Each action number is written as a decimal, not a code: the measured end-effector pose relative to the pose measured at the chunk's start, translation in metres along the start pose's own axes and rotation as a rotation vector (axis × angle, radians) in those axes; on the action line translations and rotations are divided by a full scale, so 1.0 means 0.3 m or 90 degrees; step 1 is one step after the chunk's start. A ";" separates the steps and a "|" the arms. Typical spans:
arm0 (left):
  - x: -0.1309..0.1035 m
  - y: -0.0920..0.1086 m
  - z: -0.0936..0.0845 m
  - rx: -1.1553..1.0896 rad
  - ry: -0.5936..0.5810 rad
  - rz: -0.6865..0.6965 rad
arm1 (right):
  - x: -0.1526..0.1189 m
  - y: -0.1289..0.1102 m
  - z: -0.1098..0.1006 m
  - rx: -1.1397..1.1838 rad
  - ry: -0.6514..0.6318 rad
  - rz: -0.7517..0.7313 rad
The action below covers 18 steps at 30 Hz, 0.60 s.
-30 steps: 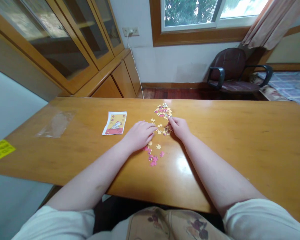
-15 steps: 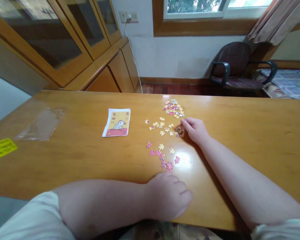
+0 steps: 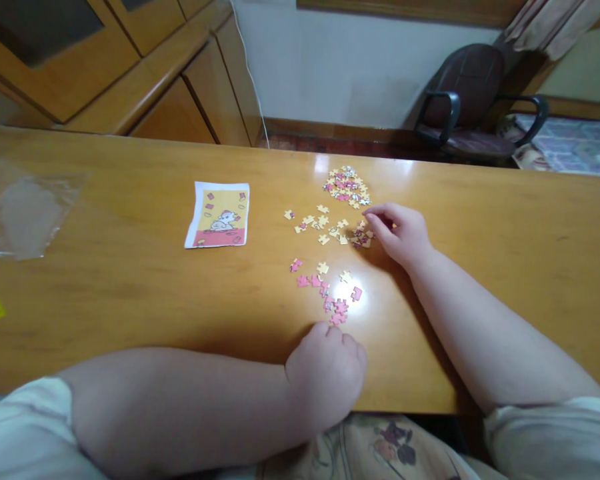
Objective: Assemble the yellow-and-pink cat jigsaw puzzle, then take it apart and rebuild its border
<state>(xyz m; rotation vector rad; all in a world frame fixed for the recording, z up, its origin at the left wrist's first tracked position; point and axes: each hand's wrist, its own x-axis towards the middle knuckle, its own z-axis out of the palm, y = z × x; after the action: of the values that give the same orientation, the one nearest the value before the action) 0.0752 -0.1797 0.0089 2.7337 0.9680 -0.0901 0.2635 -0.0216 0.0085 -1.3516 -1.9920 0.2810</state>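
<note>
Puzzle pieces [image 3: 357, 293], on table [image 3: 240, 300], seemingly part-sorted; joins too small to tell. Yellow pieces [image 3: 323, 220]: spread mid-table. Pink pieces [image 3: 341, 306]: nearer the body. Apparently unsorted: mixed heap [image 3: 347, 185], far side; mixed cluster [image 3: 361, 235], just beside right hand [image 3: 403, 233], its fingers [image 3: 381, 209] narrow, contents unclear. Left hand [image 3: 327, 377]: curled near pink pieces, grip hidden. Picture card [image 3: 220, 220], plastic bag [image 3: 27, 217]: leftward, obstructing nothing.

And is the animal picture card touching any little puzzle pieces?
Apart. The head view shows wooden tabletop between the picture card and even the nearest puzzle piece.
</note>
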 end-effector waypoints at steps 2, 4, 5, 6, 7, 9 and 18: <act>0.000 -0.003 -0.001 0.012 -0.007 -0.002 | -0.014 -0.076 -0.046 0.003 -0.054 -0.016; 0.000 -0.006 0.001 0.016 0.003 0.010 | -0.044 -0.136 -0.075 -0.008 -0.151 -0.033; 0.000 -0.007 0.002 0.019 0.018 0.018 | -0.064 -0.152 -0.078 -0.016 -0.192 -0.054; -0.001 -0.008 0.004 0.021 0.037 0.026 | -0.086 -0.155 -0.075 -0.015 -0.216 -0.076; -0.003 -0.009 0.006 0.024 0.058 0.031 | -0.108 -0.147 -0.066 -0.003 -0.230 -0.101; -0.007 -0.008 0.010 0.032 0.095 0.032 | -0.145 -0.109 -0.043 0.042 -0.249 -0.151; -0.014 0.001 0.010 0.038 0.120 0.022 | -0.141 -0.054 -0.043 0.158 -0.424 -0.204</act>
<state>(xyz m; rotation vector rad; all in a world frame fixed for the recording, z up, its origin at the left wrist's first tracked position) 0.0721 -0.1833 0.0066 2.8527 0.9785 0.1495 0.2690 -0.0682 0.0085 -0.8177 -2.5623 0.8829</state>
